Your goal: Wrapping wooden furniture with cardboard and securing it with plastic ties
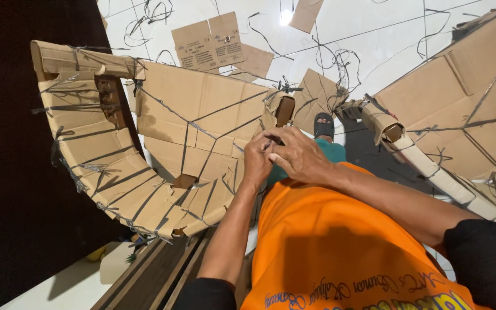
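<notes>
White tiled floor (374, 34) — cardboard scraps (209, 39), strings (334, 57)

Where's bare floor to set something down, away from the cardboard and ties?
Barest white tile floor lies at top, between the flat cardboard sheet and the right cardboard structure; some loose black ties stray there. It is crowded around both hands, left hand and right hand, at the curved cardboard piece.

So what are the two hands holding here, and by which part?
Left hand and right hand meet at the edge of the curved cardboard structure, fingertips pinching something small and dark, possibly a tie; what it is cannot be told.
</notes>
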